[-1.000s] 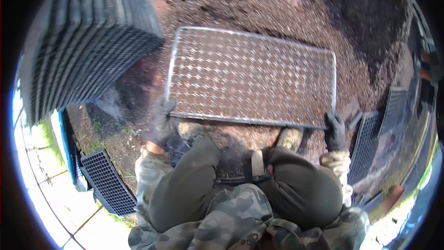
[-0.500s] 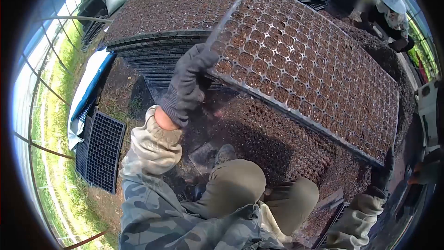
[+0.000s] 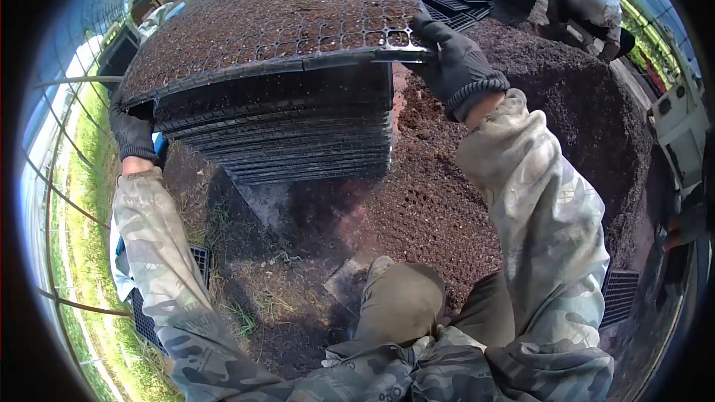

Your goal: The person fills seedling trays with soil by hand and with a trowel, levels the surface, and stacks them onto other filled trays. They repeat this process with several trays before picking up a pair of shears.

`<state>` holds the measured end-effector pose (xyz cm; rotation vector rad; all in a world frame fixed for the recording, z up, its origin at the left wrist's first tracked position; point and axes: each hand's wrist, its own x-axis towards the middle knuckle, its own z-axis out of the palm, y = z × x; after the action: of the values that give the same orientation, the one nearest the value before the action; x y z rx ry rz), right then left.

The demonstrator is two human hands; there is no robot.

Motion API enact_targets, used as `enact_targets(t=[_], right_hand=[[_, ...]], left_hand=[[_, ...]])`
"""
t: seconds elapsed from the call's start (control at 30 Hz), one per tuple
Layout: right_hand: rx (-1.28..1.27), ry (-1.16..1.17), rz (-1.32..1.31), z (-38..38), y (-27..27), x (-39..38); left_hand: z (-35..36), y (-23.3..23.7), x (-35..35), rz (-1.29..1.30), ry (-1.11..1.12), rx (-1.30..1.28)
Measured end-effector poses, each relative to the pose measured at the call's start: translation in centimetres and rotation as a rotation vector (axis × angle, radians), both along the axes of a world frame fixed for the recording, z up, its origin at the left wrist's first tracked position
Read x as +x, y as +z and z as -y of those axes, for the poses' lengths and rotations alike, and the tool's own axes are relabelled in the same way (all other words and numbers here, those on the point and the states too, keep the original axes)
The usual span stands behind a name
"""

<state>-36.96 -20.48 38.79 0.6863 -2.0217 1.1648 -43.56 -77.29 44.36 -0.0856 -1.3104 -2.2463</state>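
While your L hand & R hand grip the soil-filled tray over the stack below them, filling looks done; seating & release seem left.

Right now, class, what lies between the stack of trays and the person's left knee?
In the head view, ground with a reddish patch, loose brown soil and a flat slab lie between the stack of trays and the left knee.

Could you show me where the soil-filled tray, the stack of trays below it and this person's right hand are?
Soil-filled tray (image 3: 279, 24): head view, soil-covered top.
Stack of trays (image 3: 298, 145): head view, near side.
Right hand (image 3: 459, 67): head view, glove's back.
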Motion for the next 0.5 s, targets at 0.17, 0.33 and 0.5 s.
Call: enact_targets(t=[0.17, 0.33, 0.5], right_hand=[[-0.754, 0.141, 0.862, 4.4, 1.9, 1.1], [-0.321, -0.004, 0.946, 4.5, 3.5, 1.5], [0.387, -0.043, 0.520, 2.9, 0.0, 0.7]], left_hand=[[2.3, -2.1, -1.8, 0.120, 0.034, 0.030], [10.5, -8.4, -6.8, -0.007, 0.762, -1.292], [-0.4, -4.8, -2.9, 0.306, 0.551, -0.677]])
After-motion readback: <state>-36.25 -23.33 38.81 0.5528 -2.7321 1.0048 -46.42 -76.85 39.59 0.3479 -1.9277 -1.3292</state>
